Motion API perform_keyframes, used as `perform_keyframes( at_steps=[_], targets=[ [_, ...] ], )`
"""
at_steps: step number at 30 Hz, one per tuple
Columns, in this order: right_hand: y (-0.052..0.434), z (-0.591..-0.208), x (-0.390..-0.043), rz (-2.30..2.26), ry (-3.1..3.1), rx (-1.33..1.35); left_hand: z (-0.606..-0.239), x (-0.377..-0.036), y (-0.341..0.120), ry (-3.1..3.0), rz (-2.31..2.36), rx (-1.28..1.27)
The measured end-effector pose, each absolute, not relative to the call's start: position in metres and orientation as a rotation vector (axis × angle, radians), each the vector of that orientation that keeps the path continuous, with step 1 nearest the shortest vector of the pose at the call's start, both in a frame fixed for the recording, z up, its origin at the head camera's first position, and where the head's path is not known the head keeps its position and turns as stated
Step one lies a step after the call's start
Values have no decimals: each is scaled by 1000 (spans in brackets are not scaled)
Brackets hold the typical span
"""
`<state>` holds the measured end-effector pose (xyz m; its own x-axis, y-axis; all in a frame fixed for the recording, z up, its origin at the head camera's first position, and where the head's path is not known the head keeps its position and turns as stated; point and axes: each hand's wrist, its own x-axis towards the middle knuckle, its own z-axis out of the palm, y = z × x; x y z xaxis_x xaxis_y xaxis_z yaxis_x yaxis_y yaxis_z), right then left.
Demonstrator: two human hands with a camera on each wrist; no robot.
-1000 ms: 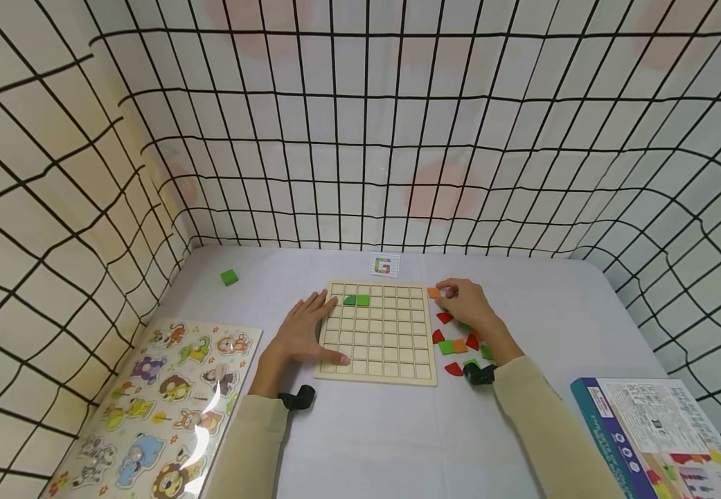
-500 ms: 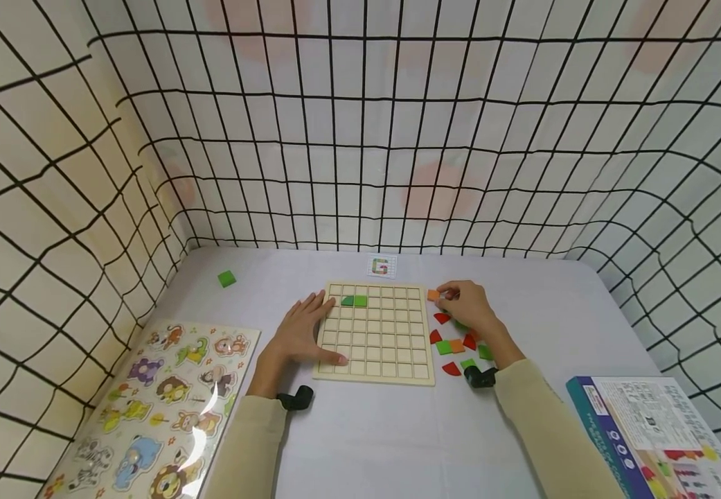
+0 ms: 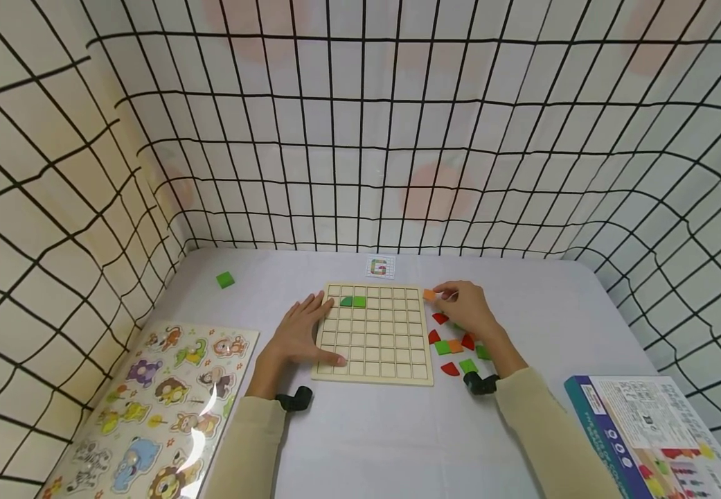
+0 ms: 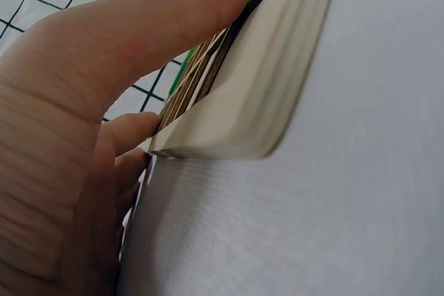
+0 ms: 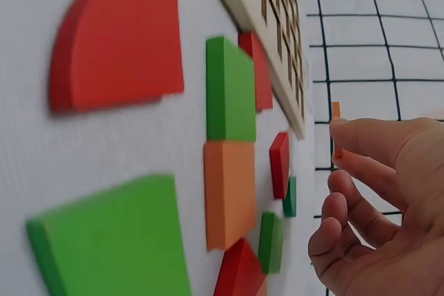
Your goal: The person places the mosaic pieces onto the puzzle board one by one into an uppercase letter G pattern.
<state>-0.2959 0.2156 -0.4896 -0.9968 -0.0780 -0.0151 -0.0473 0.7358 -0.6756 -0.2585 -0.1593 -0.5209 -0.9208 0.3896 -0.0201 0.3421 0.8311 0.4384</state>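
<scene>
My right hand [image 3: 467, 305] pinches an orange square tile [image 3: 429, 295] between thumb and index finger, just off the top right corner of the wooden grid board [image 3: 372, 382]. In the right wrist view the tile [image 5: 336, 110] shows edge-on at the fingertips, and the other fingers curl loosely. Spread over the board's left edge is my left hand [image 3: 300, 331], its thumb lying on the lower left cells and its fingers along the upper left side. Two green pieces occupy the second row: a dark green quarter-circle [image 3: 346, 301] and a lighter green square [image 3: 359, 301].
Right of the board lie loose red quarter-circles [image 3: 450, 369], green tiles [image 3: 442, 347] and an orange square [image 3: 455, 346]. A pattern card [image 3: 380, 267] sits behind the board. A lone green square [image 3: 225, 279], an animal puzzle [image 3: 167, 395] and a box [image 3: 653, 423] flank it. Black mesh surrounds the table.
My right hand, pinching the orange tile, has shifted slightly left toward the board's corner. The left hand stays on the board. The head view has shifted a little.
</scene>
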Motion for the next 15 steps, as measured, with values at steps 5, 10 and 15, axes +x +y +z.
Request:
perform_keyframes(
  at_steps=[5, 10, 15],
  targets=[
    [203, -485, -290, -1137, 2911, -151, -520, -258, -160, 2899, 672, 581],
    [192, -485, -290, -1104, 2943, -199, -521, -257, -160, 2907, 680, 585],
    [183, -482, -291, -1121, 2927, -274, -522, -258, -160, 2910, 675, 585]
  ],
)
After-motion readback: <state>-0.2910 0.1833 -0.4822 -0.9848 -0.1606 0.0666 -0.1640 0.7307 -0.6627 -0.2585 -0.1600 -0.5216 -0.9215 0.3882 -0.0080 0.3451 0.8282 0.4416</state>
